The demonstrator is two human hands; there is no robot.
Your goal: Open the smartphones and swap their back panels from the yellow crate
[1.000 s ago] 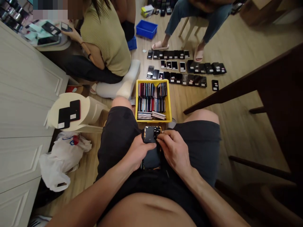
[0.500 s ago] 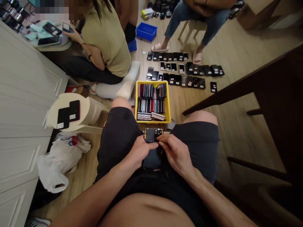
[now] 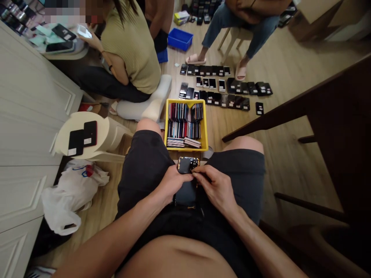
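A small opened phone body (image 3: 188, 165) with a dark back and a gold-toned edge stands just above my lap. My left hand (image 3: 174, 185) grips its lower left side, and the fingertips of my right hand (image 3: 216, 189) pinch at its lower right edge. Below them, a dark flat phone part (image 3: 185, 197) lies against my black shorts (image 3: 145, 170), partly hidden by both hands. Whether my right fingers hold some smaller piece, I cannot tell.
A yellow crate (image 3: 205, 127) packed with upright phone parts stands beyond my knees. Rows of phones (image 3: 223, 85) lie on the wooden floor. A seated person (image 3: 130, 46) holds a phone at the left, near a cream stool (image 3: 69, 127) bearing two black phones. A dark table edge (image 3: 261, 123) runs along the right.
My hands and the phone body stay nearly in place, with small shifts of my right fingers at its edge. The whole view drifts slightly. The seated person's phone is raised a little.
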